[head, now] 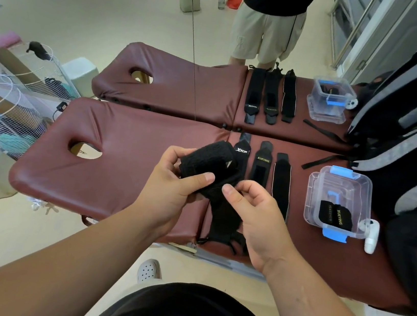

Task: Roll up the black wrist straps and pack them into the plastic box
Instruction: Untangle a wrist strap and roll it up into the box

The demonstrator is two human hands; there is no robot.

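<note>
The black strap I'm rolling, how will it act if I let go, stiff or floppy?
Probably floppy: its unrolled tail hangs limp below the right hand. The rolled part in the left hand looks soft and thick, so it likely squashes and may loosen unless fastened. It seems light: a loose grip holds it up.

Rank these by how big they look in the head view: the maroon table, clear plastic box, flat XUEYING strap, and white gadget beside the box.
Largest first:
1. maroon table
2. clear plastic box
3. flat XUEYING strap
4. white gadget
The last two look close, and the strap lies farther away, so that order is unsure.
</note>
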